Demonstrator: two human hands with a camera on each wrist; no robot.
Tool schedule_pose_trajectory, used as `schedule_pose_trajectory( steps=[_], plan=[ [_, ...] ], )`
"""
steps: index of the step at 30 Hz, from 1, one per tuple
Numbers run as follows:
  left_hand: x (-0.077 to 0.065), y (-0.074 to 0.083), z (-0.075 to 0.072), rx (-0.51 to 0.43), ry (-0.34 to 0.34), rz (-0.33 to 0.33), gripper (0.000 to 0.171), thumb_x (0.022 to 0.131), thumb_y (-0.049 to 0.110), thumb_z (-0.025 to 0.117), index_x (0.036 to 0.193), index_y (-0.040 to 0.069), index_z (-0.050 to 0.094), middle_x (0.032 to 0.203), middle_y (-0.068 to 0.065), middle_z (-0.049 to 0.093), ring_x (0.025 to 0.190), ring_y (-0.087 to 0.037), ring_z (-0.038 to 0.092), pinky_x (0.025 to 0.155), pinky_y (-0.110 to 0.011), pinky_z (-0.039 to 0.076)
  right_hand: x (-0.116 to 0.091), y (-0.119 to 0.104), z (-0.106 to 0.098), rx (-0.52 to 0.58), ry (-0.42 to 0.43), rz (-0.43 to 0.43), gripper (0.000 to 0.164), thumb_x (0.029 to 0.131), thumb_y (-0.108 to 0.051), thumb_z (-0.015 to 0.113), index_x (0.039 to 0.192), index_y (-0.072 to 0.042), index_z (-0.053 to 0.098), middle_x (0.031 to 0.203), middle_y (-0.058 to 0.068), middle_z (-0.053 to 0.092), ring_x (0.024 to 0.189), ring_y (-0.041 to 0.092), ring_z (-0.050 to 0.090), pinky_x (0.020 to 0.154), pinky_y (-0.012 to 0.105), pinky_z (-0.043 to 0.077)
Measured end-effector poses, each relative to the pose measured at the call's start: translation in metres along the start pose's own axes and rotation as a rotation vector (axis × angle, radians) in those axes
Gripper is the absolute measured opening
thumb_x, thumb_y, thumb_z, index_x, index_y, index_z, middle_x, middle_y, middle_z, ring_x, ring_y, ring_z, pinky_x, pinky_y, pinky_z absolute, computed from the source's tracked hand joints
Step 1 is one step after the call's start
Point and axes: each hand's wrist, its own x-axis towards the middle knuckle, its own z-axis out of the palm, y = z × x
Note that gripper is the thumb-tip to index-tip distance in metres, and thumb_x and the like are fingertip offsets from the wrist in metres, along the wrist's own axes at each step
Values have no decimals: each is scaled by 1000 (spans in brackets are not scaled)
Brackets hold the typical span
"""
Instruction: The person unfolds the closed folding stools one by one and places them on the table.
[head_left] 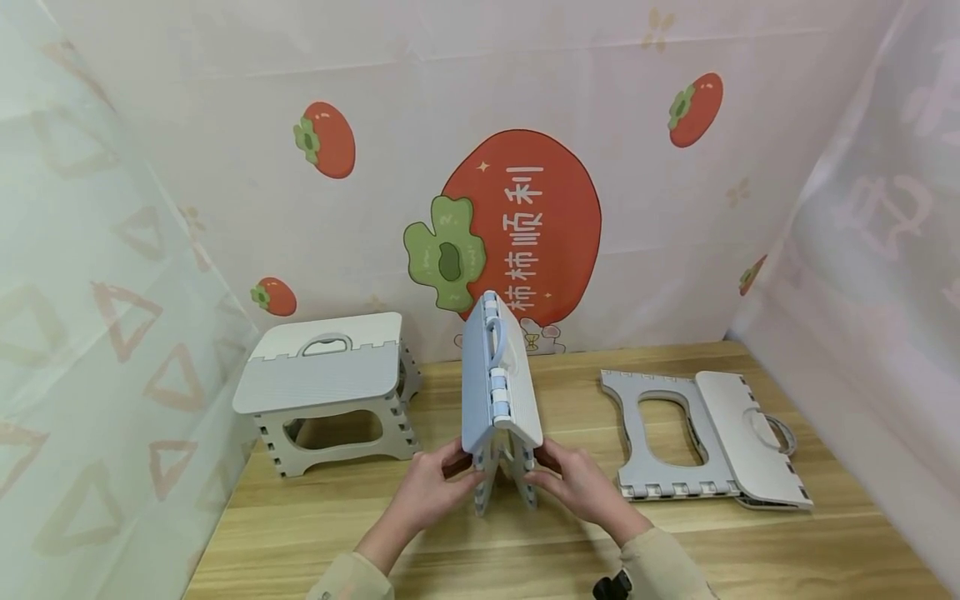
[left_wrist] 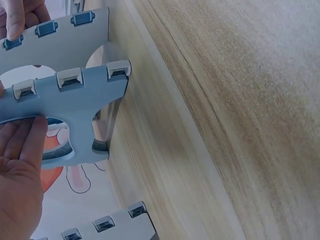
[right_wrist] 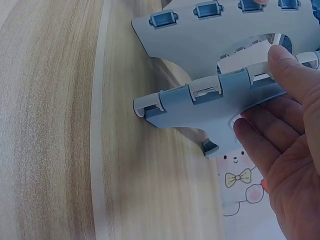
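Observation:
In the head view a blue-and-white folding stool [head_left: 517, 367] stands half folded in the middle, its two top halves peaked along the hinge. A carry handle [head_left: 495, 343] shows at that ridge. My left hand [head_left: 435, 487] grips the left leg panel low down; in the left wrist view its fingers [left_wrist: 30, 142] reach into the panel's cut-out. On the other side my right hand [head_left: 577, 483] holds the right leg panel. The right wrist view shows its thumb [right_wrist: 282, 62] over the hinged edge and the other fingers curled beneath the panel [right_wrist: 225, 107].
An unfolded grey-and-white stool [head_left: 322, 375] stands at the left on the wooden table [head_left: 555, 558]. At the right lies another stool [head_left: 667, 450], partly folded, with its leg frame spread flat. A printed curtain [head_left: 390, 208] hangs behind and along both sides.

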Motion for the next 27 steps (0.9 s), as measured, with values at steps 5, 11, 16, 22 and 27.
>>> schedule_pose_trajectory(
  steps=[5,11,16,22,27],
  plan=[
    [0,-1,-2,9,1,5,54,94,19,76,139,-5,58,128,-25,67,117,-34,68,93,-37,58,0,0,-1,-15,-3,20,51,99,-28,68,139,1,57,131,25,65,119,39,65,96,41,57],
    [0,0,-3,21,5,8,54,93,19,76,138,-4,58,128,-24,67,117,-34,68,94,-37,58,0,0,-3,-17,-7,31,51,99,-29,68,138,1,57,131,25,65,119,40,65,96,42,57],
    [0,-1,-5,41,14,22,53,93,20,76,138,-4,59,127,-23,68,115,-34,69,93,-36,58,0,1,-5,-10,-11,41,52,99,-29,68,140,1,56,133,25,64,121,40,64,97,43,56],
    [1,-4,-6,23,19,52,53,93,18,76,137,-6,59,126,-25,68,113,-37,69,92,-37,58,-1,3,-6,7,-5,42,54,99,-27,68,143,1,54,135,25,63,123,38,63,99,42,55],
    [2,-6,-7,9,13,47,53,93,18,77,137,-5,59,127,-25,67,115,-36,69,93,-38,58,-1,5,-7,2,2,20,53,100,-28,67,141,3,55,134,27,63,121,41,63,98,45,55]
  ],
)
